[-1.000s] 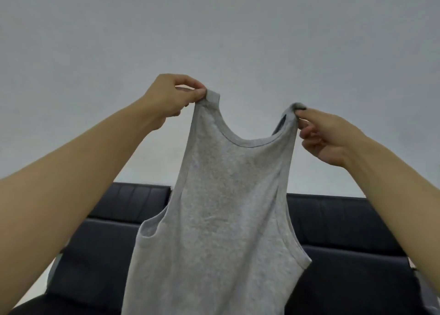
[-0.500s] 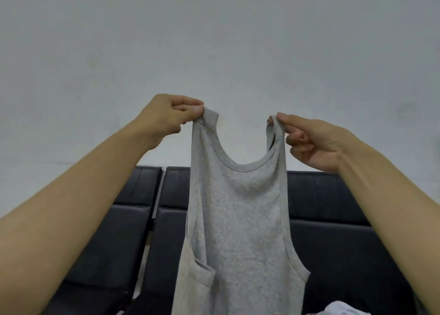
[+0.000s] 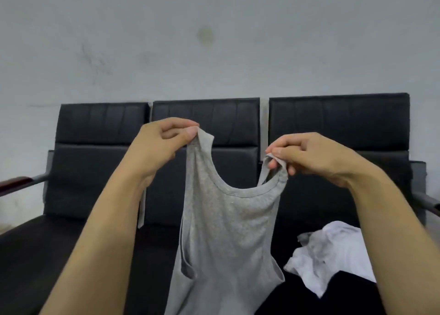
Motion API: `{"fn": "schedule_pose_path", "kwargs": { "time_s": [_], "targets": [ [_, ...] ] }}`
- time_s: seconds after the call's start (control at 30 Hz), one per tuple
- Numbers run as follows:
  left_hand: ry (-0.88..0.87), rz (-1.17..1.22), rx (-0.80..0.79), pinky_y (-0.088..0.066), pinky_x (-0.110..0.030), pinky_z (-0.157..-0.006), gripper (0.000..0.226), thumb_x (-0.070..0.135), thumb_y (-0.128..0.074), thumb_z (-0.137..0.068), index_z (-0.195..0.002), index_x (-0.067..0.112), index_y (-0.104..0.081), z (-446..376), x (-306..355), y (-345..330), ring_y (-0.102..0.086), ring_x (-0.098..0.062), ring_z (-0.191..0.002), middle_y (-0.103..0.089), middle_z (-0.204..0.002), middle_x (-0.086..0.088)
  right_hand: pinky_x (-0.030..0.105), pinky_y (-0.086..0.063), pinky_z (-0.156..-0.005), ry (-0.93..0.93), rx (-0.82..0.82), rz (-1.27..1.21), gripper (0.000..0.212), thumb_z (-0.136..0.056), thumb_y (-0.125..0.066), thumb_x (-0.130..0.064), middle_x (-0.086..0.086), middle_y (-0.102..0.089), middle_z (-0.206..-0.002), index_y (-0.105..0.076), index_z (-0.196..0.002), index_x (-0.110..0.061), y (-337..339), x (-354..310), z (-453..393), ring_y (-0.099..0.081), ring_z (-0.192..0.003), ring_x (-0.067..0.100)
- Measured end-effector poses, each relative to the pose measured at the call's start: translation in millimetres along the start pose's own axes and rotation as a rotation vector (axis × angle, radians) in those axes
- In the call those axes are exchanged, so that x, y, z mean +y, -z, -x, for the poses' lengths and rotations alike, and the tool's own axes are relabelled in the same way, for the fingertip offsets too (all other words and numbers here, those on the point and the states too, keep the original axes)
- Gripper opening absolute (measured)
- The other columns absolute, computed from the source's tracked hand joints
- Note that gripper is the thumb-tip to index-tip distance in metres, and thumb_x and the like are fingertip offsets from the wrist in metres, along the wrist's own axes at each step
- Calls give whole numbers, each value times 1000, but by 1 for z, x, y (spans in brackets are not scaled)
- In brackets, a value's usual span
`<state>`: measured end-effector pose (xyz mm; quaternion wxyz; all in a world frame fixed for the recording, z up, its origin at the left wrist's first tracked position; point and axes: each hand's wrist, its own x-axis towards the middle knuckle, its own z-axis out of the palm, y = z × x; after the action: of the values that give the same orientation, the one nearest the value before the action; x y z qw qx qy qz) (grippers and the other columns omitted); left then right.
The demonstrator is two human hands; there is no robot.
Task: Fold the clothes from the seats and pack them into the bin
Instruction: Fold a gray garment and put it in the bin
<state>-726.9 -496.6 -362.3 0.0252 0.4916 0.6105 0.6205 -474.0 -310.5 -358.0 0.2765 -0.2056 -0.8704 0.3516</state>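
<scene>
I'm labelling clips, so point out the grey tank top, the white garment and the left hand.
grey tank top (image 3: 228, 231), head view, chest panel
white garment (image 3: 333, 255), head view, crumpled middle
left hand (image 3: 157, 148), head view, back of hand

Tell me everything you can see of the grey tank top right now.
The grey tank top is a sleeveless heathered knit with a ribbed scoop neckline. It hangs upright, unfolded, in front of the black seats. The left hand pinches one shoulder strap, the right hand the other. Its hem is out of frame.
</scene>
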Motion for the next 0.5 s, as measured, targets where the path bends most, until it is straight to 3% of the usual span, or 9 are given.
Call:
{"fn": "schedule_pose_path", "kwargs": {
  "time_s": [0.1, 0.23, 0.33, 0.5],
  "targets": [
    [9, -44, -74, -45, -20, -76, 11, 30, -73, -97, -107, 30, -78, 11, -32, -20, -68, 10, -84, -81, -95, 10, 26, -48, -71, -42, -87, 226, 28, -109, -47, -18, -7, -80, -92, -73, -109, -28, -21, 30, -6, -65, -67, 9],
    [22, -167, -228, -46, -6, -76, 9, 25, -74, -97, -105, 27, -78, 14, -59, -41, -71, 7, -88, -81, -92, 9, 25, -46, -67, -123, -93, 581, 32, -107, -44, -20, -20, -69, -71, -72, -106, -37, -26, 65, -17, -68, -63, 6],
    [28, -182, -306, -50, -20, -89, 8, 26, -74, -97, -104, 27, -78, 17, -72, -40, -72, -1, -97, -81, -94, 5, 25, -42, -62, -155, -165, 647, 37, -109, -41, -22, -17, -65, -73, -70, -113, -44, -19, 75, -13, -64, -57, 8],
    [77, -52, -310, -44, -29, -76, 9, 29, -73, -97, -104, 28, -78, 20, -80, -35, -63, -8, -92, -80, -103, -4, 27, -43, -62, -147, -236, 748, 33, -111, -43, -25, -8, -69, -93, -69, -118, -44, -11, 75, -5, -58, -59, 11]
  ]
}}
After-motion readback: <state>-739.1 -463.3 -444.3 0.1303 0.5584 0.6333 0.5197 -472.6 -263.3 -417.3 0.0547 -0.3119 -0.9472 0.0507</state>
